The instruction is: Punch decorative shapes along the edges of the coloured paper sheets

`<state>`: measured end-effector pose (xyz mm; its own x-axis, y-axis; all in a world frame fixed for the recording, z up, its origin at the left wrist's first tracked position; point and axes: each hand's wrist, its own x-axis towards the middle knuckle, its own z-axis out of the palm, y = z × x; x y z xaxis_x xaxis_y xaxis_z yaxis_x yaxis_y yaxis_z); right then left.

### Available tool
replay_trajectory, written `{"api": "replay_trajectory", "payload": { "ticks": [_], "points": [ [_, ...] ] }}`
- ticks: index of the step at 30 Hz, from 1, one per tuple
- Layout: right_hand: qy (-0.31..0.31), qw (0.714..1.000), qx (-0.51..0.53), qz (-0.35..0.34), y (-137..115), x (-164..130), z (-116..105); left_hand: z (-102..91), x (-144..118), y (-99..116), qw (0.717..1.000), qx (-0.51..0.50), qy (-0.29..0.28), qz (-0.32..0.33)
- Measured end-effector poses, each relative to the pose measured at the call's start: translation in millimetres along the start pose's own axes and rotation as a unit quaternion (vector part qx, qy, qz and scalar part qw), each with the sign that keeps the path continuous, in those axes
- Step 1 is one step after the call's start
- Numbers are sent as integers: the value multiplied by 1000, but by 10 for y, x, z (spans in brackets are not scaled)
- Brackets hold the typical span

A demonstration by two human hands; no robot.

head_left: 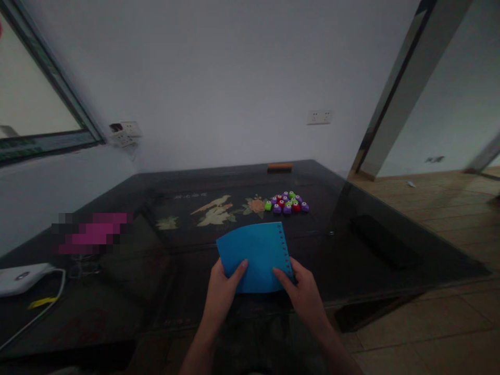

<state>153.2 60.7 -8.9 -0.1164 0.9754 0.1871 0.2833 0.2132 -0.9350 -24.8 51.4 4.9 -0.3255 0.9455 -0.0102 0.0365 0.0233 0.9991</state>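
A blue sheet of paper (pixel 255 252) is held up over the near edge of the dark glass-topped table (pixel 351 245). A row of small punched holes runs down its right edge. My left hand (pixel 222 291) grips the sheet's lower left corner, thumb on top. My right hand (pixel 302 291) grips the lower right corner beside the punched holes. Beyond the paper, a cluster of several small purple, red and green craft punches (pixel 287 203) lies on the table, out of either hand's reach.
A white device (pixel 23 277) with a cable rests at the table's left end. An orange-brown block (pixel 279 167) lies at the far edge by the wall. Wall sockets (pixel 125 133) sit left. Tiled floor (pixel 449 208) opens to the right.
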Motion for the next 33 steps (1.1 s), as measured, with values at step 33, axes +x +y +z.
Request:
{"api": "replay_trajectory", "payload": {
  "ticks": [33],
  "points": [
    [-167, 933, -278, -159, -340, 341, 626, -1083, 1224, -126, 954, 300, -17, 7]
  ]
}}
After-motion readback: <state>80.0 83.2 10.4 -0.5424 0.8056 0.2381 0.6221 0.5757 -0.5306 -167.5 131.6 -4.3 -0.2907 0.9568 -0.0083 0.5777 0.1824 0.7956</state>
